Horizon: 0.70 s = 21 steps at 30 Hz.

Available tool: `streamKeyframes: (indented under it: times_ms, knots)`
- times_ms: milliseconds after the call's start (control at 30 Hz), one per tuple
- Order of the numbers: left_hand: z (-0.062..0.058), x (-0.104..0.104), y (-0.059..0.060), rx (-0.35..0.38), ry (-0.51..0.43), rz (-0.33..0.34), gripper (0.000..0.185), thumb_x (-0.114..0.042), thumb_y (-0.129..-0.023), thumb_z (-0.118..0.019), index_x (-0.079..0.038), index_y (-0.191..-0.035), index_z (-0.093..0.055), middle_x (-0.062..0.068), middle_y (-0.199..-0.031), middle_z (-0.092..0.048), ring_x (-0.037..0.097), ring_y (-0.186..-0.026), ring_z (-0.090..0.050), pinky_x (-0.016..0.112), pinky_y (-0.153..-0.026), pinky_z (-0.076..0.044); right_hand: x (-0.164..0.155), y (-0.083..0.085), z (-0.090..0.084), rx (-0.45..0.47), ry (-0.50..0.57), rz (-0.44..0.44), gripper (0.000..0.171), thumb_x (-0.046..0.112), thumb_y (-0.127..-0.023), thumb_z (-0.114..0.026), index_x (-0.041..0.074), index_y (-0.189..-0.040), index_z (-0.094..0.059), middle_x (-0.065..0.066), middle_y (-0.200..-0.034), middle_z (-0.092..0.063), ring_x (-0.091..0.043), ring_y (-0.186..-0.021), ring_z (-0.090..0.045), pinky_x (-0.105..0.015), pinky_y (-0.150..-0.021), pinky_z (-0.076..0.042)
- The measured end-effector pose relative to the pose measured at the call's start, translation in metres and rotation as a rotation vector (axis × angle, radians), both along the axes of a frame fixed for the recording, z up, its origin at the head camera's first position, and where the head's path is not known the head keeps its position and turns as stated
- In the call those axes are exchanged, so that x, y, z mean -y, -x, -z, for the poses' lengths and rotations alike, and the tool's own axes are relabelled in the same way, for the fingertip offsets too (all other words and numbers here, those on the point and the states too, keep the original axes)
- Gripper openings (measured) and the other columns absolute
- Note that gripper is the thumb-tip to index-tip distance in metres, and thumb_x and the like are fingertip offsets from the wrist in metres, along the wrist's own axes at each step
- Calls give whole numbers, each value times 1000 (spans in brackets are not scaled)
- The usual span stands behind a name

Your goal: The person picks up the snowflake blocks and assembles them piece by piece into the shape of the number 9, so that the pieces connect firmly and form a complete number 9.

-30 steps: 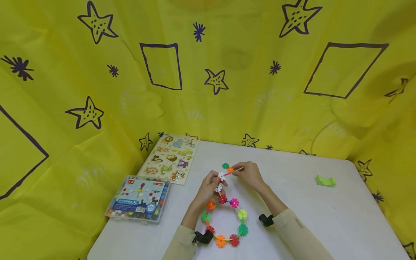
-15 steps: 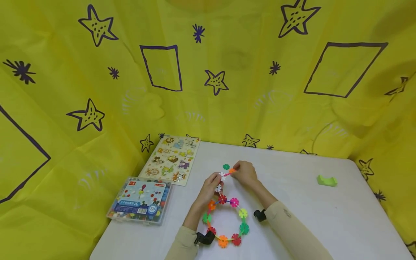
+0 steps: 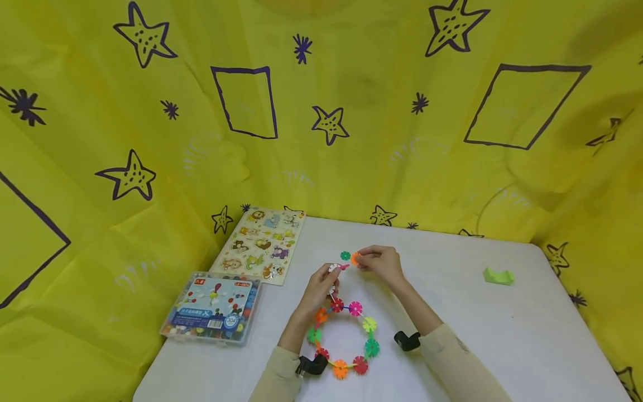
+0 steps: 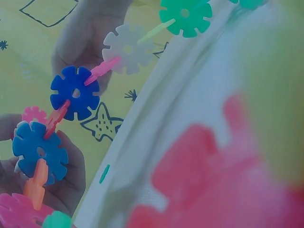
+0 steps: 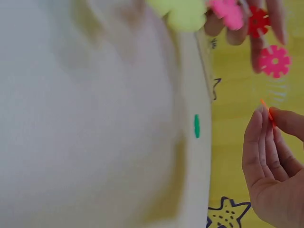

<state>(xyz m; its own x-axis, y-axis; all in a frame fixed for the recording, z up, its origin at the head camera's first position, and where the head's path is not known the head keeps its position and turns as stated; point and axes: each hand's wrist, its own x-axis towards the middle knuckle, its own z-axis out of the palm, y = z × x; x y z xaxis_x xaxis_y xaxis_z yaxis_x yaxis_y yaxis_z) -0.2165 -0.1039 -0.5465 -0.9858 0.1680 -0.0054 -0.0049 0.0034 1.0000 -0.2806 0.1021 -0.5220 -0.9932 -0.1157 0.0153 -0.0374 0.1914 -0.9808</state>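
A ring of coloured snowflake pieces [image 3: 342, 336] joined by sticks lies on the white table [image 3: 502, 335], with a short chain rising from its top. My left hand [image 3: 331, 272] pinches the chain's white piece [image 3: 333, 268], which carries a pink stick [image 3: 344, 267]. In the left wrist view the chain shows two blue pieces [image 4: 75, 92], a white piece [image 4: 127, 47] and a green one [image 4: 185, 16]. My right hand [image 3: 360, 260] pinches a small orange piece [image 3: 355, 258] just right of the stick's end; the orange piece [image 5: 268, 112] sits between thumb and fingertips. A loose green piece [image 3: 345, 255] lies on the table behind.
A clear plastic box of pieces [image 3: 213, 309] sits at the left front, an animal puzzle board [image 3: 261, 245] behind it. A green block [image 3: 498, 276] lies far right. Yellow patterned cloth [image 3: 150, 167] closes in the table's back and sides.
Both hands shifted slightly left and away. The stick that ran through to my right hand a second ago is gone; the orange piece now sits at my right fingertips, by the pink stick's end.
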Motion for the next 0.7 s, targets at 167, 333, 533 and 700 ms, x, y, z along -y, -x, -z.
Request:
streamKeyframes:
  times_ms: [167,333,533,700]
  knots:
    - [-1,-1,0,20,-8,-15,48,-40,-110,-52,5,-127,-55,1,-77,-53,11,-59,-50,23,-53,-44,1,-11,-15,49,86,-27,22,10,-93,-79,-6,-107,-74,-16,-94,-77,-35,-84,-77,-45,-78,-63]
    - [-1,-2,0,25,-10,-14,48,-40,-110,-52,6,-125,-54,1,-77,-53,11,-58,-49,23,-52,-43,3,-20,-22,68,112,-71,24,9,-92,-80,-7,-107,-73,-17,-93,-77,-40,-84,-76,-39,-73,-63]
    - [0,-2,-1,30,-27,-20,51,-43,-109,-53,5,-127,-56,1,-78,-54,12,-59,-51,23,-53,-43,5,-23,-25,81,110,-66,21,8,-91,-81,-6,-105,-74,-17,-92,-77,-42,-84,-76,-38,-71,-63]
    - [2,-3,-3,26,-93,-11,50,-38,-109,-56,8,-128,-56,6,-84,-59,13,-66,-55,23,-62,-50,6,-24,-23,103,139,-63,20,4,-90,-81,-9,-104,-75,-17,-92,-77,-34,-77,-77,-38,-71,-63]
